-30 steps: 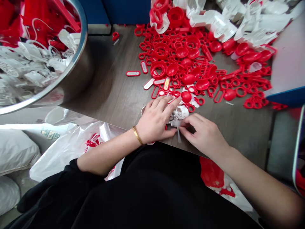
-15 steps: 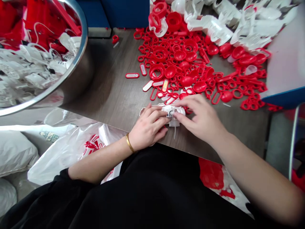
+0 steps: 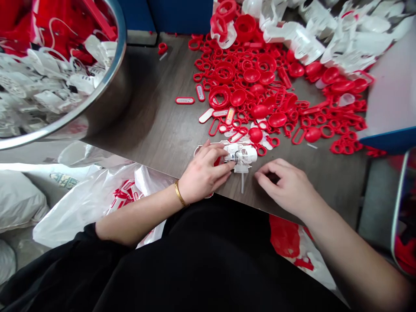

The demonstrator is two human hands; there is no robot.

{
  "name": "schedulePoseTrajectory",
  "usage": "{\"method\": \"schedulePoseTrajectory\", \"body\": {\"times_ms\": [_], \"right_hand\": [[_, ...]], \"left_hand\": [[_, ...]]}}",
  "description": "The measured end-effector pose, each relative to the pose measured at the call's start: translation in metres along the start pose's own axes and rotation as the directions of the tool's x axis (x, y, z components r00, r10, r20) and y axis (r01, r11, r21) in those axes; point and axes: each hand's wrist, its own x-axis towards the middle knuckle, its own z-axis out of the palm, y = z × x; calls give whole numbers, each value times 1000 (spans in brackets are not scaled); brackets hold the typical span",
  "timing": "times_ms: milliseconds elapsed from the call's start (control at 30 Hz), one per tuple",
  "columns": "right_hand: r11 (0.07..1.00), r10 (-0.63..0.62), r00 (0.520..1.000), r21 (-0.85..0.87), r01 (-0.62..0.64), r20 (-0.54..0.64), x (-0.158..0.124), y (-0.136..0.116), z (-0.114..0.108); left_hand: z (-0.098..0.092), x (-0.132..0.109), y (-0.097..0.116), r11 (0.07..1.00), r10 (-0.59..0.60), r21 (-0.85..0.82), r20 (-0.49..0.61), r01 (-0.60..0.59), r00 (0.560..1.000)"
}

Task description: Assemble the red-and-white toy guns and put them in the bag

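A small white plastic assembly [image 3: 242, 155] with a thin stem pointing toward me lies on the brown table [image 3: 162, 125] near its front edge. My left hand [image 3: 204, 173], with a gold bracelet on its wrist, presses on the left end of this white piece, fingers curled over it. My right hand [image 3: 287, 186] rests on the table just right of the piece, apart from it, fingers loosely curled and holding nothing that I can see. A heap of red plastic rings, cups and tabs [image 3: 266, 91] spreads just behind both hands.
A large steel bowl [image 3: 97, 99] full of white and red parts stands at the left. White plastic housings [image 3: 318, 34] pile up at the back right. A blue-edged board [image 3: 390, 138] lies at the right. Plastic bags [image 3: 97, 195] hang below the table's front edge.
My right hand has come off the white piece and drawn back to the right and toward me. My left hand stays on the piece.
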Motion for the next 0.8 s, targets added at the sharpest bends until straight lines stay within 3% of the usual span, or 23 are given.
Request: {"method": "schedulePoseTrajectory", "body": {"times_ms": [100,267,367,533,633,733,800], "right_hand": [[1000,17,990,-12,-15,138,-3,-8,5],[999,-51,984,3,51,174,-2,-16,10],[993,-112,958,10,113,265,-2,-15,8],[988,-143,921,107,112,363,-3,-13,-4],[972,-163,935,215,97,314,-9,-2,-17],[991,-60,983,129,38,174,-4,12,-29],[997,-45,992,66,37,121,18,16,-38]], "left_hand": [[0,0,0,1000,5,19,17,-5,1000],[2,1,2,999,-40,24,69,39,997],[2,1,2,998,-65,32,91,62,994],[-2,2,2,997,-78,12,100,77,992],[-4,6,4,997,-75,-19,106,78,992],[0,15,5,996,-47,-68,99,54,994],[5,21,5,995,-46,-81,111,55,993]]}}
